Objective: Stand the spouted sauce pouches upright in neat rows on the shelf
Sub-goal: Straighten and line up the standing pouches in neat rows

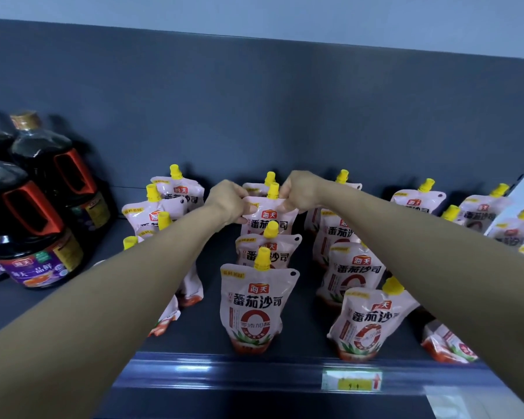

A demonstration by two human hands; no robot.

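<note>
White sauce pouches with yellow spout caps stand in several rows on a dark shelf (212,334). Both my hands reach deep into the middle row and pinch one pouch (266,220) by its top corners, on either side of its yellow cap. My left hand (229,202) grips the left corner and my right hand (300,190) grips the right corner. That pouch stands upright, third from the front. Two pouches stand in front of it, the nearest one (256,306) by the shelf edge. One more cap shows behind it.
Large dark soy sauce jugs (34,225) with red handles stand at the left. More pouches fill the rows to the left (164,204) and right (366,322), some partly hidden by my arms. A pouch (448,343) lies flat at the front right. A price tag (351,380) sits on the shelf rail.
</note>
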